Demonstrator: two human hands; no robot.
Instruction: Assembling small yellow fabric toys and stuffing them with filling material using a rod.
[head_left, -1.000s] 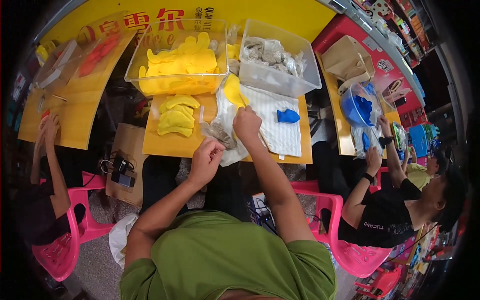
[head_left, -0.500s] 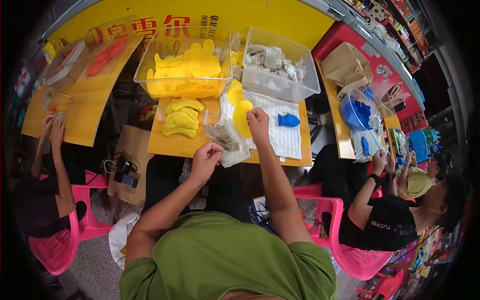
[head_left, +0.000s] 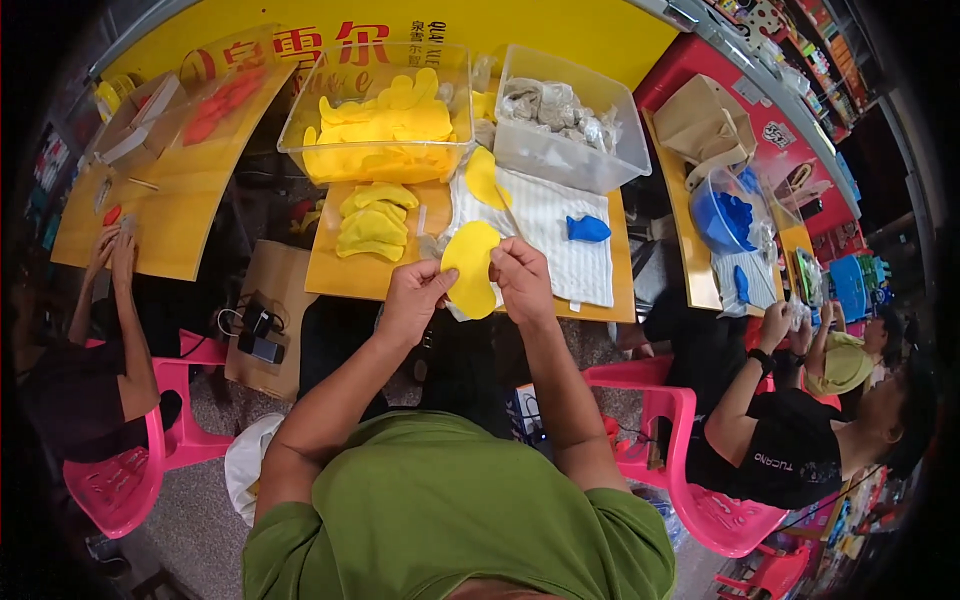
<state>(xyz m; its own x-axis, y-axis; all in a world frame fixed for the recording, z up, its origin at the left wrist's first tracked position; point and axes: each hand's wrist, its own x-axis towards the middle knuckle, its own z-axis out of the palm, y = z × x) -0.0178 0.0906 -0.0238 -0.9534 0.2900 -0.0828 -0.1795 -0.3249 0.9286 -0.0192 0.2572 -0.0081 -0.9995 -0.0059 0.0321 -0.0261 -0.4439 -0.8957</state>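
Observation:
In front of me I hold a flat, curved yellow piece (head_left: 472, 268) that looks like cloth or felt. My left hand (head_left: 413, 300) pinches its left edge with the thumb on top, and my right hand (head_left: 522, 282) grips its right edge. Just beyond, another yellow piece (head_left: 481, 176) lies on a white ribbed towel (head_left: 550, 205). A thin stick-like thing (head_left: 507, 203) shows between that piece and my right fingers; whether I hold it, I cannot tell. Stuffed-looking yellow crescents (head_left: 374, 222) are piled on the table to the left. A blue fish-shaped piece (head_left: 588, 228) rests at the towel's right.
A clear bin (head_left: 375, 160) of yellow pieces stands at the table's far left, beside another clear bin (head_left: 575, 165) with greyish plastic-wrapped stuff. People sit working at tables (head_left: 150, 215) on both sides. A pink chair (head_left: 680, 440) is close on my right.
My right hand has come nearer with a yellow piece from the towel. My left hand has let go of the crumpled clear plastic and now grips the piece too.

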